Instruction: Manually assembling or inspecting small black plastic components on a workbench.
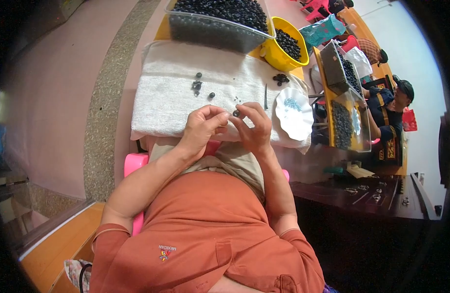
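Observation:
Over the near part of a white towel (pixel 161 105), my two hands are close together. My right hand (pixel 256 128) pinches a small round black part (pixel 236 113) with a hole in it, between thumb and finger. My left hand (pixel 201 128) is closed, thumb against forefinger, beside that part; whatever it grips is too small to make out. Just beyond my hands lie a few loose black parts (pixel 212 95). Right of them are a thin dark tool (pixel 266 96), a small black cluster (pixel 280 79) and a white scalloped plate (pixel 294 133) with tiny pale blue bits.
A clear plastic bin (pixel 210 33) full of black parts stands at the far edge, with a yellow tub (pixel 271 52) of similar parts beside it. Off to the right, a person (pixel 388 105) in a dark cap sits by another table with bins (pixel 332 66).

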`<action>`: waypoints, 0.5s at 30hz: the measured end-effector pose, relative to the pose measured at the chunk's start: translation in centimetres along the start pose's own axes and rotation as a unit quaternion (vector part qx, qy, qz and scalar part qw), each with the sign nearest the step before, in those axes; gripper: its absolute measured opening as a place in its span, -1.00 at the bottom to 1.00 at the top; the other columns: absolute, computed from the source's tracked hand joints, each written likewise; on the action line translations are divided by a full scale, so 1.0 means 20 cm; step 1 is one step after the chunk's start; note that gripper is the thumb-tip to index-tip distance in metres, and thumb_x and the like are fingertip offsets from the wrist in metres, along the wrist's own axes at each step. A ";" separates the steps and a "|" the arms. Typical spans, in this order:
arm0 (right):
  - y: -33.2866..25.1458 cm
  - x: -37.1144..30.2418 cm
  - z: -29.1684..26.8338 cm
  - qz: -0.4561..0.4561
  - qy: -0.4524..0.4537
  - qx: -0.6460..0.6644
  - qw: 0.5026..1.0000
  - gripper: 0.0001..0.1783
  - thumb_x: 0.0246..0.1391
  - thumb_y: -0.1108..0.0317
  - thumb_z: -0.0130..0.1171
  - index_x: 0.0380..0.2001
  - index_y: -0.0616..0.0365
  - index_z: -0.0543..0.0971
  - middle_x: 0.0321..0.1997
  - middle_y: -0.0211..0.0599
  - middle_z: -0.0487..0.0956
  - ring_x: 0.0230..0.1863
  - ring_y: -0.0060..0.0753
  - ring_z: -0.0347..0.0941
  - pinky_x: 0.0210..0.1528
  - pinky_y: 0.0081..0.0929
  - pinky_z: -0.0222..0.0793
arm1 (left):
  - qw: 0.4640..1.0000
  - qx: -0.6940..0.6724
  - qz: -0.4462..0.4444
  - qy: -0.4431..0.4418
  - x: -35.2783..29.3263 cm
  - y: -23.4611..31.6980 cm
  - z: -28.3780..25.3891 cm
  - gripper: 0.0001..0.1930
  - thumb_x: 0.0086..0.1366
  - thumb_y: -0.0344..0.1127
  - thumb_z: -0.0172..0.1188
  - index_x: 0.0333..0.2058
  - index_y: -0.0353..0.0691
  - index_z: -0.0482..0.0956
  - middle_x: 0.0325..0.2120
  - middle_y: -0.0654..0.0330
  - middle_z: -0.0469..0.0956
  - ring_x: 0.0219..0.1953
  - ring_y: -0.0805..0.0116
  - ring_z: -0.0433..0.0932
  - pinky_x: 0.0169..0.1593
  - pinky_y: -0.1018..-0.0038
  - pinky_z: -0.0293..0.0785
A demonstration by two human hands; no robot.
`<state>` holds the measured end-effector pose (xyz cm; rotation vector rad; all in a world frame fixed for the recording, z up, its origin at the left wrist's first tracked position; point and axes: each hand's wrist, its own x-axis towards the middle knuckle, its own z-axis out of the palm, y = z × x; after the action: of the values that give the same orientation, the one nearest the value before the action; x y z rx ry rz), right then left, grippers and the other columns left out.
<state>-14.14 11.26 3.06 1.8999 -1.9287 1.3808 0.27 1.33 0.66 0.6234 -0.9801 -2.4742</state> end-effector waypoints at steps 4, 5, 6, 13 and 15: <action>0.01 0.01 -0.01 0.009 0.016 0.001 1.000 -0.59 -0.20 0.64 0.41 -0.19 0.25 0.57 -0.29 -0.17 0.56 -0.38 -0.38 0.51 -0.35 -0.51 0.44 | 1.000 0.006 0.009 0.001 0.00 0.00 0.00 -0.85 0.30 -0.31 0.25 -0.22 -0.23 0.56 -0.31 0.25 0.58 -0.31 0.52 0.53 -0.19 0.54 0.52; 0.01 0.01 -0.02 0.008 0.016 0.000 1.000 -0.59 -0.20 0.64 0.41 -0.19 0.25 0.57 -0.29 -0.17 0.56 -0.38 -0.38 0.51 -0.35 -0.51 0.44 | 1.000 0.006 0.006 0.001 0.00 0.00 0.00 -0.85 0.30 -0.31 0.25 -0.22 -0.23 0.56 -0.31 0.26 0.59 -0.31 0.53 0.53 -0.19 0.54 0.51; 0.01 0.01 -0.02 0.007 0.021 -0.003 1.000 -0.59 -0.20 0.64 0.41 -0.19 0.25 0.57 -0.30 -0.17 0.56 -0.39 -0.39 0.51 -0.36 -0.51 0.44 | 1.000 0.007 0.004 0.001 0.00 0.00 0.00 -0.85 0.30 -0.31 0.25 -0.22 -0.22 0.56 -0.31 0.27 0.59 -0.30 0.54 0.53 -0.19 0.54 0.51; 0.03 0.00 -0.04 -0.006 0.025 -0.023 0.999 -0.62 -0.18 0.63 0.39 -0.21 0.25 0.56 -0.31 -0.18 0.56 -0.42 -0.37 0.52 -0.38 -0.50 0.45 | 1.000 0.023 0.001 0.003 -0.01 0.01 0.01 -0.86 0.31 -0.30 0.23 -0.22 -0.22 0.56 -0.26 0.26 0.62 -0.30 0.57 0.53 -0.20 0.56 0.51; 0.02 0.00 -0.04 -0.011 0.022 -0.023 0.999 -0.63 -0.17 0.64 0.38 -0.21 0.26 0.56 -0.31 -0.17 0.57 -0.42 -0.37 0.52 -0.38 -0.50 0.45 | 0.999 0.031 -0.004 0.007 -0.01 0.01 0.01 -0.86 0.32 -0.31 0.23 -0.22 -0.22 0.56 -0.23 0.23 0.63 -0.30 0.58 0.52 -0.20 0.57 0.51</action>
<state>-14.94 11.67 3.35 1.8494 -1.8980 1.3492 0.32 1.38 0.91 0.6652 -1.0544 -2.4505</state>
